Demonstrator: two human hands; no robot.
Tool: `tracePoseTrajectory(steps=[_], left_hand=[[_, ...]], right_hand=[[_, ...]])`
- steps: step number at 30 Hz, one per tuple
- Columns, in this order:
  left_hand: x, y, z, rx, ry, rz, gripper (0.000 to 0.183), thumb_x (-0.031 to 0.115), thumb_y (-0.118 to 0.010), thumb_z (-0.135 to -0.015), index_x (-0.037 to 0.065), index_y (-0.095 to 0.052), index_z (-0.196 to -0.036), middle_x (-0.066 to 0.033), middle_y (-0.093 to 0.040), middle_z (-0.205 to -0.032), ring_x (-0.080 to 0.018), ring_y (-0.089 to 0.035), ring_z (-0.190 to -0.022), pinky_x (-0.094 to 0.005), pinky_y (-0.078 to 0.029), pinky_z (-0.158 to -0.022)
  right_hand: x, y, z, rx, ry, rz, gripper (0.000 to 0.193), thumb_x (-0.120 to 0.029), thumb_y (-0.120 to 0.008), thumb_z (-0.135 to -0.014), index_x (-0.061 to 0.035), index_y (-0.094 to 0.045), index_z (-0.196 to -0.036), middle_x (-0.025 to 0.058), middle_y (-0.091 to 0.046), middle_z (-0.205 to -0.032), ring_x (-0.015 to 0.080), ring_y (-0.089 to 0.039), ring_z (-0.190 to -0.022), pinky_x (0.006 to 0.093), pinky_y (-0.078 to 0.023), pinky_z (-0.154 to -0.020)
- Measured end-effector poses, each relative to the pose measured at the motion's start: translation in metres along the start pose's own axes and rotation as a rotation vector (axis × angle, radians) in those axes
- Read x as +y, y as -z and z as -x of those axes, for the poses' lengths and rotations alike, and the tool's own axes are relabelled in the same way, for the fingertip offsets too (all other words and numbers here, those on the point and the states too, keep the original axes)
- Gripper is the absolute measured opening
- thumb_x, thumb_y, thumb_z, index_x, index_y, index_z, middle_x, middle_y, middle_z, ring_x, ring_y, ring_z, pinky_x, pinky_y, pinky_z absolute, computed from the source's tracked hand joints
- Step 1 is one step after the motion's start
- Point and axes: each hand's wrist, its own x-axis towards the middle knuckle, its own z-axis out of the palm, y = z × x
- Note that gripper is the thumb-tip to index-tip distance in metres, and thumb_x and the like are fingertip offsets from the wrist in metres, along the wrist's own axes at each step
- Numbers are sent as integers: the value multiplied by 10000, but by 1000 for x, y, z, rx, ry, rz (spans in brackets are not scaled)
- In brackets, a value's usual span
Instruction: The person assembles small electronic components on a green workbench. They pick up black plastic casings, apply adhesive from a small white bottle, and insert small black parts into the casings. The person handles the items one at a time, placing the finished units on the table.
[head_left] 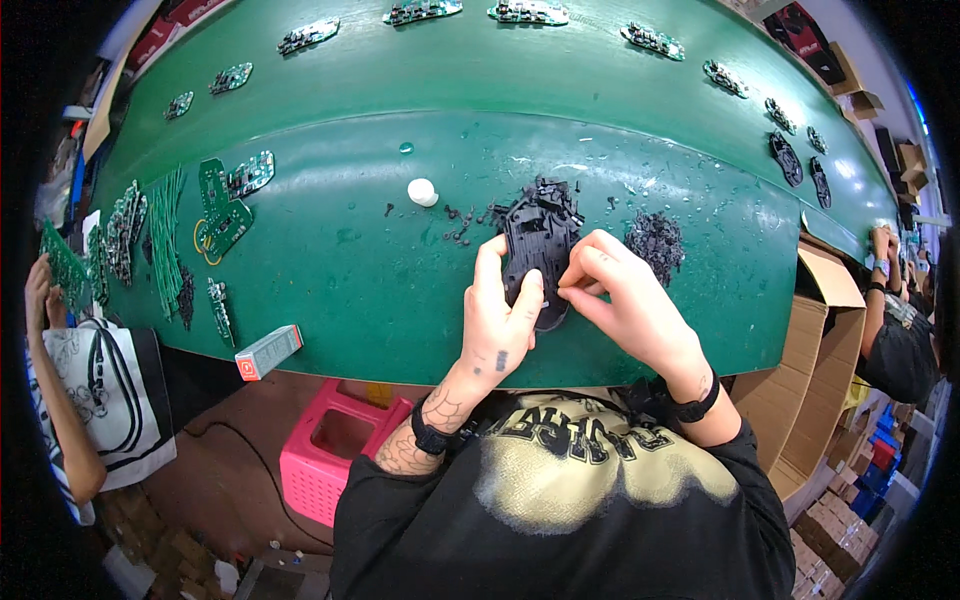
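Observation:
My left hand (495,315) is closed round the near left side of a black plastic shell (537,240), its thumb pressed on the top face. The shell is elongated, with slots and raised ribs inside. Against its near right edge, my right hand (628,295) pinches with thumb and forefinger; anything between those fingertips is hidden or too small to name. A heap of small black plastic parts (553,192) lies just beyond the shell. Another heap of black pieces (656,245) lies to the right, and scattered black bits (459,222) lie to the left.
A small white bottle (422,192) stands left of the shell. Green circuit boards (228,215), green wires (167,240) and a small box (270,352) lie farther left. Populated boards (528,12) line the far green surface. A pink stool (335,450) is below; people work at both sides.

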Motion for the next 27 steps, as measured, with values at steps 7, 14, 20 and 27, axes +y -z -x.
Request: tracePoseTrajectory(steps=[7,14,20,27], left_hand=[[0,3,-1,-40,6,102,374,108,-534,-926,41,-397,-1267,-44,-611,-894,-39,-520,-490,-167,-399,-343],[5,2,-4,3,35,134,372,120,-541,-933,30,-395,-1263,-40,-594,-877,-44,-520,-518,-183,-417,-363],[-1,3,-4,17,11,142,403,80,-524,-923,33,-375,-1294,-58,-623,-915,-46,-550,-511,-169,-414,-339],[-2,2,-5,32,4,130,412,88,-531,-926,36,-372,-1302,-63,-622,-889,-54,-540,-488,-173,-405,-333]], right_hand=[[4,33,-9,223,-59,17,112,-104,-744,-738,-55,-685,-820,35,-599,-777,124,-585,-708,244,-444,-578],[28,22,-8,288,-47,325,97,-142,-733,-736,-71,-705,-797,61,-594,-800,243,-578,-827,357,-471,-755],[26,15,-12,241,-73,319,80,-106,-693,-751,-44,-651,-777,85,-563,-817,265,-552,-837,366,-462,-780],[28,19,-12,237,10,372,105,-80,-691,-732,-37,-611,-786,101,-543,-867,283,-532,-871,371,-454,-796]])
